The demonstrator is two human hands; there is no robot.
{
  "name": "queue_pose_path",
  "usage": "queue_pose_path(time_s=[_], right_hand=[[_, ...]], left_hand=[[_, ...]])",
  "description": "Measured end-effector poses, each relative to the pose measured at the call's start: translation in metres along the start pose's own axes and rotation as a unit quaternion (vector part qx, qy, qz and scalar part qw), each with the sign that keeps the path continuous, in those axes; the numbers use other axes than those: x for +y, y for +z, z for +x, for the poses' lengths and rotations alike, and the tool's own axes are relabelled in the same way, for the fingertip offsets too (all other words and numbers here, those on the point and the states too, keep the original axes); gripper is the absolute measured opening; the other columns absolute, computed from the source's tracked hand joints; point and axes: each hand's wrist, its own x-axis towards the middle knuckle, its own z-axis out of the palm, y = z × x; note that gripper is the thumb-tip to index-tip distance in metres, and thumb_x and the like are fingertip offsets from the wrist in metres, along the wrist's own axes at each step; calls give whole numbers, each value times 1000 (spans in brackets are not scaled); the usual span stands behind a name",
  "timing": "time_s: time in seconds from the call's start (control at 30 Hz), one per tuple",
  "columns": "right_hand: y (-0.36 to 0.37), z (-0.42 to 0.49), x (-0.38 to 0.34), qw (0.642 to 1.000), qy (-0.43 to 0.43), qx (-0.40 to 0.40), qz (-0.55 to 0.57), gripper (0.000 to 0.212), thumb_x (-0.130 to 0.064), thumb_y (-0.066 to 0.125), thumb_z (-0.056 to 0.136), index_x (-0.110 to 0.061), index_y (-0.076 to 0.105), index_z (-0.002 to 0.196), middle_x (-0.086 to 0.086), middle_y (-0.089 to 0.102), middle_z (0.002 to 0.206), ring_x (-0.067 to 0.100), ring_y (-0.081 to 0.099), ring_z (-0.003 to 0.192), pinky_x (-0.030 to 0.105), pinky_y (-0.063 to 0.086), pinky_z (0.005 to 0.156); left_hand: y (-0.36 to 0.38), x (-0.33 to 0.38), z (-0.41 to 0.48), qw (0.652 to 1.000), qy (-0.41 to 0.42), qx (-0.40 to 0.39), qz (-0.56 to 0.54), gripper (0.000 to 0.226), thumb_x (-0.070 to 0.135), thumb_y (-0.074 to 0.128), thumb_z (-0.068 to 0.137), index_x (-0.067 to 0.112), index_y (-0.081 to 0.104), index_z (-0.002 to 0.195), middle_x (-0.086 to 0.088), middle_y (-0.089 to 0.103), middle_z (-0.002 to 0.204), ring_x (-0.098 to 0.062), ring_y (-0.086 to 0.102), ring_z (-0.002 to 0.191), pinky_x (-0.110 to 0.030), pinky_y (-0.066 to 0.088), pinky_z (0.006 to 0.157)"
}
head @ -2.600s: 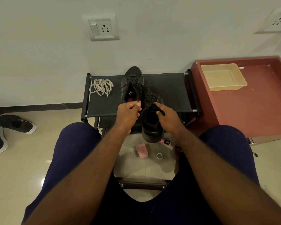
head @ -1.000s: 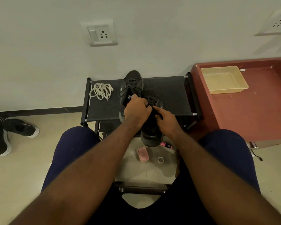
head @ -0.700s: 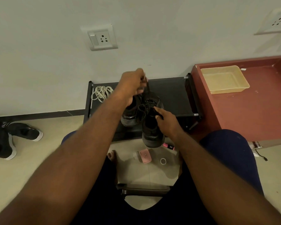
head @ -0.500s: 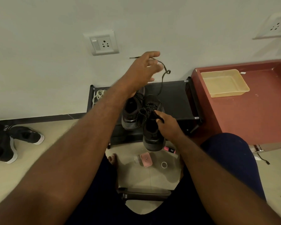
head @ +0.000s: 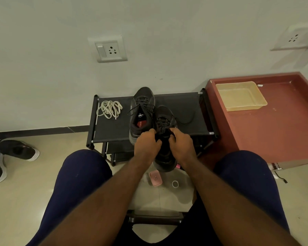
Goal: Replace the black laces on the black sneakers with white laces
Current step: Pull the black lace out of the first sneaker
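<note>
Two black sneakers stand on a low black rack (head: 114,128). The left sneaker (head: 141,110) keeps its black laces, loosened. The right sneaker (head: 164,139) hangs over the rack's front edge, and both hands are at its laces. My left hand (head: 146,143) and my right hand (head: 180,144) have curled fingers at the top eyelets, seemingly pinching the black lace. A freed length of black lace (head: 187,119) trails onto the rack to the right. The white laces (head: 109,108) lie bundled at the rack's back left.
A red-brown cabinet top (head: 274,125) at the right carries a beige tray (head: 240,95). A pink case (head: 156,178) and a small white ring (head: 175,184) lie on the floor below the shoe. Another pair of dark shoes (head: 12,155) sits at the far left.
My left hand rose high, pulling a length of black lace out of the right sneaker, then came back down to the eyelets. The freed lace now lies on the rack.
</note>
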Motion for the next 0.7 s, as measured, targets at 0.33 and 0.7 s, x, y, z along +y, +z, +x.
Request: queue_pose_path(time_s=[0.33, 0.7], right_hand=[[2, -18, -1, 998, 21, 39, 33, 22, -25, 51, 99, -23, 63, 118, 7, 70, 98, 23, 68, 89, 44, 59, 79], [-2, -16, 0, 1000, -1, 4, 30, 17, -22, 51, 101, -22, 61, 114, 3, 68, 96, 18, 66, 86, 44, 59, 77]], left_hand=[[10, -16, -15, 995, 8, 38, -95, 30, 31, 61, 93, 21, 60, 121, 0, 67, 109, -20, 63, 100, -36, 53, 83], [-17, 5, 15, 990, 50, -58, -117, 24, 23, 67, 90, 12, 67, 112, -7, 61, 112, -19, 60, 101, -25, 45, 84]])
